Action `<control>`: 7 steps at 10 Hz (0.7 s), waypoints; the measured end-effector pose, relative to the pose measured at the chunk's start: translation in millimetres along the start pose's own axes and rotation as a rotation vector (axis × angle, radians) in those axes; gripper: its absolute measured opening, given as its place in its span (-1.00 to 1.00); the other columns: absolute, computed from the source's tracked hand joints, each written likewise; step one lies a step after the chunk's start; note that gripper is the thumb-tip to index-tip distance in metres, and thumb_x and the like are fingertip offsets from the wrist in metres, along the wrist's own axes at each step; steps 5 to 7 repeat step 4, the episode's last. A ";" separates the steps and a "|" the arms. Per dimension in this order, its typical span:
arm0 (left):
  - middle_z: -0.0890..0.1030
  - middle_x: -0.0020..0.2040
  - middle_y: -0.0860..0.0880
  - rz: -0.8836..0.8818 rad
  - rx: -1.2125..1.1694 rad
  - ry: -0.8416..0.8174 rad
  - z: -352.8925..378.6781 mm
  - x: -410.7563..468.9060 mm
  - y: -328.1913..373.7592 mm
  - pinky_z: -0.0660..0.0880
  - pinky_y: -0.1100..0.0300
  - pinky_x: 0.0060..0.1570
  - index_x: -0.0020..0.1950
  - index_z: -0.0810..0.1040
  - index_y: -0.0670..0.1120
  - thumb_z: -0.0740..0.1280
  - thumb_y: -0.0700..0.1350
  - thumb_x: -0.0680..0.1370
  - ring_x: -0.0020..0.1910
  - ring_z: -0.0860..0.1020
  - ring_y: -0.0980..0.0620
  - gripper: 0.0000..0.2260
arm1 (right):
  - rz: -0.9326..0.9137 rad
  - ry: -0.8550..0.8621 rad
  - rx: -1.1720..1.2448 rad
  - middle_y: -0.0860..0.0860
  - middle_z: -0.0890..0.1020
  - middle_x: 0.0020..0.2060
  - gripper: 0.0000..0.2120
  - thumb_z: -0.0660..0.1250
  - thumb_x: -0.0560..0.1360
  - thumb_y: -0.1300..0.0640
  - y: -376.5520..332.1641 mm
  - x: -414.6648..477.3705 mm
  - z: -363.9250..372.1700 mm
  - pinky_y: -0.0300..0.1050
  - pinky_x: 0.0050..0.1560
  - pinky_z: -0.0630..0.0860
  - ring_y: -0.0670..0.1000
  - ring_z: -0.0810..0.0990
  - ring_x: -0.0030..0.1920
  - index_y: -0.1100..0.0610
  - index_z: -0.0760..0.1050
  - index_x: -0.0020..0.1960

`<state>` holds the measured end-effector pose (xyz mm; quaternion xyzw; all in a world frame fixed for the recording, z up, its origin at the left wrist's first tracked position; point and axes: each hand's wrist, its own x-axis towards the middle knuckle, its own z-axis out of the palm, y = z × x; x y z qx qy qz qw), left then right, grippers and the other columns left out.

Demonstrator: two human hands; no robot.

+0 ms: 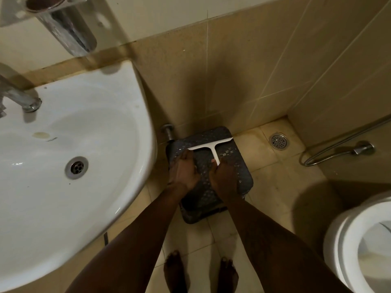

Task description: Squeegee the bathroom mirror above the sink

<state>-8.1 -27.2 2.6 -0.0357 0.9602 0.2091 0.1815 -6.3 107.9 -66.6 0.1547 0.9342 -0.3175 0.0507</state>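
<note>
A white T-shaped squeegee [211, 148] lies on a dark grey plastic stool [241, 172] on the floor, right of the sink. My right hand [224, 179] grips the lower end of its handle. My left hand [184, 171] reaches down beside it, fingertips touching the left end of the blade, fingers fairly straight. The white sink [69, 149] fills the left of the view. The mirror itself is not in view.
A chrome tap [23, 98] stands at the sink's back left, a chrome cup holder [63, 24] above it. Tiled wall behind the stool. A floor drain [278, 141], a spray hose [342, 151] and a toilet [359, 246] lie to the right. My bare feet [201, 273] stand below.
</note>
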 end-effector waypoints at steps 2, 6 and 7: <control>0.42 0.48 -0.20 0.045 -0.010 -0.026 -2.6 -10.3 5.7 0.41 -0.08 0.43 0.57 0.25 -0.18 0.32 -0.04 0.55 0.40 0.46 -0.19 -0.38 | 0.001 -0.108 -0.086 0.19 0.64 0.01 -0.52 0.16 0.70 -0.15 6.3 -2.8 -4.1 0.03 0.16 0.46 0.19 0.60 0.08 0.26 0.59 0.10; 0.33 0.55 -0.22 0.052 0.041 -0.048 -19.4 -22.3 15.5 0.33 -0.06 0.50 0.60 0.18 -0.20 0.34 -0.08 0.56 0.49 0.38 -0.20 -0.34 | 0.044 -0.134 -0.019 0.20 0.64 0.07 -0.44 0.11 0.70 -0.21 0.3 -8.1 -25.8 0.05 0.21 0.48 0.20 0.60 0.13 0.28 0.56 0.19; 0.33 0.55 -0.22 0.052 0.041 -0.048 -19.4 -22.3 15.5 0.33 -0.06 0.50 0.60 0.18 -0.20 0.34 -0.08 0.56 0.49 0.38 -0.20 -0.34 | 0.044 -0.134 -0.019 0.20 0.64 0.07 -0.44 0.11 0.70 -0.21 0.3 -8.1 -25.8 0.05 0.21 0.48 0.20 0.60 0.13 0.28 0.56 0.19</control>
